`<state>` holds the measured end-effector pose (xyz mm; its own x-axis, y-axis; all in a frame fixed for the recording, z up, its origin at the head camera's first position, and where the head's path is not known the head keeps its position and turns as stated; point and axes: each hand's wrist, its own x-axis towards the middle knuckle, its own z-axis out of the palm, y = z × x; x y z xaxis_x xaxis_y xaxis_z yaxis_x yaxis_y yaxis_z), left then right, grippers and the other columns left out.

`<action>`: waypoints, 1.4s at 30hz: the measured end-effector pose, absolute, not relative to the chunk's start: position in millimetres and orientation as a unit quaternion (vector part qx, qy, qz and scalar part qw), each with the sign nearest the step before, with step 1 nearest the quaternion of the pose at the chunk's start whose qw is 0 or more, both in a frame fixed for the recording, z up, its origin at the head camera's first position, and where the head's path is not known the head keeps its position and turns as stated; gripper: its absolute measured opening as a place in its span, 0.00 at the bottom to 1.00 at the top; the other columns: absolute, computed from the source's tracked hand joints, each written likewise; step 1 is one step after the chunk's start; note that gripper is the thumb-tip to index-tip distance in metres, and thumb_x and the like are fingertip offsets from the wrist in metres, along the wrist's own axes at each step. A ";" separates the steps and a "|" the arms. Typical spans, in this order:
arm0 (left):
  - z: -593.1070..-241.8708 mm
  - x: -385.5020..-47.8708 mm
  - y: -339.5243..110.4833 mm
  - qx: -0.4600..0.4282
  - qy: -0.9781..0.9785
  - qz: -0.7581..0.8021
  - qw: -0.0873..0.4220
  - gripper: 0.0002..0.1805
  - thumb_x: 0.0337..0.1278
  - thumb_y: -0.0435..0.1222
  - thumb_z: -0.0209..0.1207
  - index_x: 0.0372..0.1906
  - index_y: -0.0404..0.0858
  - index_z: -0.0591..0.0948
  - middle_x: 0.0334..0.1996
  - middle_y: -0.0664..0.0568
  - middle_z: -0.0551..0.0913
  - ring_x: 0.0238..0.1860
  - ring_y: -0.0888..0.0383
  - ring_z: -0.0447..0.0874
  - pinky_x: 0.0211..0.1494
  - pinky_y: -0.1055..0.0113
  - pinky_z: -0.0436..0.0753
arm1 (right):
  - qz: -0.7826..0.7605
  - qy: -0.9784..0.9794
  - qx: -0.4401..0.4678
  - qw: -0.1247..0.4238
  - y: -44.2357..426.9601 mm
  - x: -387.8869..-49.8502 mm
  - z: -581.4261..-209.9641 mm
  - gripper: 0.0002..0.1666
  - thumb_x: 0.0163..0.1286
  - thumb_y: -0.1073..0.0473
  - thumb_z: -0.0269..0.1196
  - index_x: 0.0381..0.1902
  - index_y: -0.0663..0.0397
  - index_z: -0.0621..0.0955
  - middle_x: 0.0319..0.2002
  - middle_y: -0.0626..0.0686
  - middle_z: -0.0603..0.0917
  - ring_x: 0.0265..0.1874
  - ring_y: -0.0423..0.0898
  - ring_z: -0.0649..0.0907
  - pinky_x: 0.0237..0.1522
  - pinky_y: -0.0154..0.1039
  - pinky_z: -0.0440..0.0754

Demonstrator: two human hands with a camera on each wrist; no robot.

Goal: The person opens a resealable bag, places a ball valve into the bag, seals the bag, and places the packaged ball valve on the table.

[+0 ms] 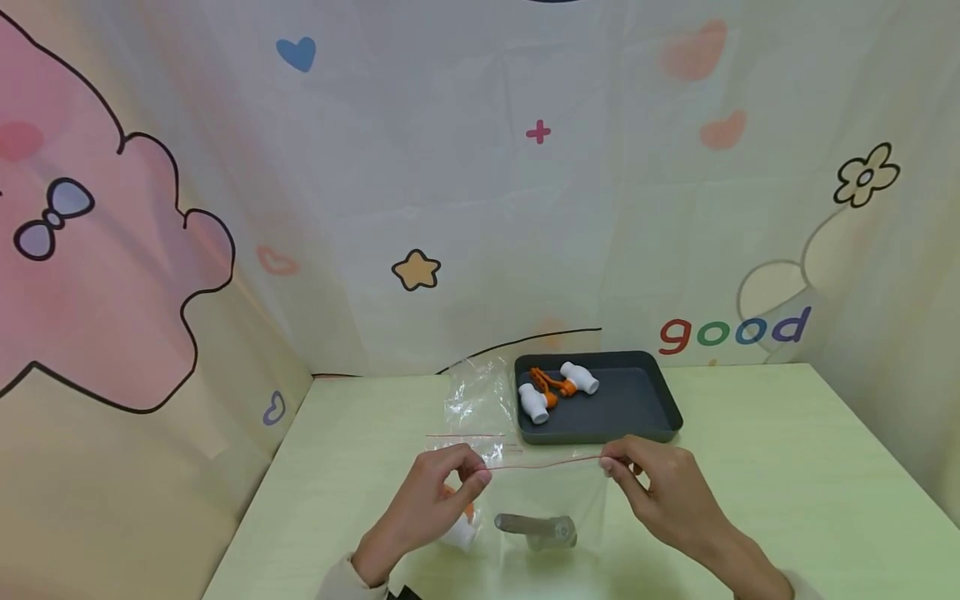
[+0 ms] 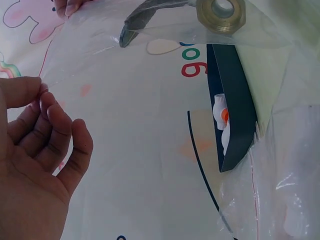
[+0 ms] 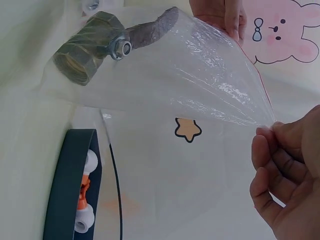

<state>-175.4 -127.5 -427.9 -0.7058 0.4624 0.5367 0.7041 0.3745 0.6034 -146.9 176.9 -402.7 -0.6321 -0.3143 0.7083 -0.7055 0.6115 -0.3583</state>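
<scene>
A clear zip bag [image 1: 592, 500] with a red seal line hangs between the two hands. My left hand [image 1: 427, 496] pinches one top corner between thumb and fingertips. The other top corner is pinched by my right hand [image 1: 663, 492]. Inside the bag lies a metal ball valve [image 3: 82, 55] with a brass-coloured hex end and a grey lever handle [image 3: 152, 32]. The red line stretches nearly straight from hand to hand. Behind my left hand, a white and orange plastic valve [image 1: 459, 533] is partly hidden.
A dark grey tray [image 1: 622, 408] stands at the back of the pale green table [image 1: 780, 467], with white valves [image 1: 534, 404] with orange handles at its left end. Left of the tray lie clear plastic bags [image 1: 476, 400] with red lines. A printed curtain [image 1: 480, 208] hangs behind.
</scene>
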 end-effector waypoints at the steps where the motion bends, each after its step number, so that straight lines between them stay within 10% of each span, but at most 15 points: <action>1: -428.3 -174.6 -128.3 -0.359 -0.817 -0.429 0.138 0.07 0.66 0.36 0.60 0.30 0.48 0.79 0.24 0.63 0.78 0.30 0.72 0.74 0.34 0.74 0.78 | 0.322 -0.845 0.302 0.301 176.5 -145.9 -404.1 0.10 0.58 0.66 0.70 0.34 0.47 0.83 0.24 0.35 0.78 0.24 0.26 0.72 0.27 0.19 0.70; 14: -432.4 -180.3 -137.4 -0.359 -0.828 -0.426 0.062 0.08 0.69 0.41 0.57 0.31 0.50 0.80 0.21 0.61 0.81 0.28 0.72 0.76 0.33 0.69 0.79 | 0.319 -0.853 0.303 0.282 170.2 -148.9 -417.9 0.10 0.60 0.66 0.69 0.33 0.44 0.81 0.23 0.33 0.75 0.24 0.25 0.71 0.28 0.18 0.70; 42: -448.1 -243.6 -130.6 -0.311 -0.907 -0.275 0.070 0.07 0.64 0.40 0.62 0.30 0.44 0.84 0.22 0.65 0.79 0.24 0.70 0.71 0.31 0.75 0.72 | 0.229 -0.908 0.265 0.229 167.1 -243.5 -439.5 0.02 0.64 0.61 0.67 0.34 0.53 0.85 0.25 0.45 0.84 0.20 0.33 0.71 0.24 0.29 0.70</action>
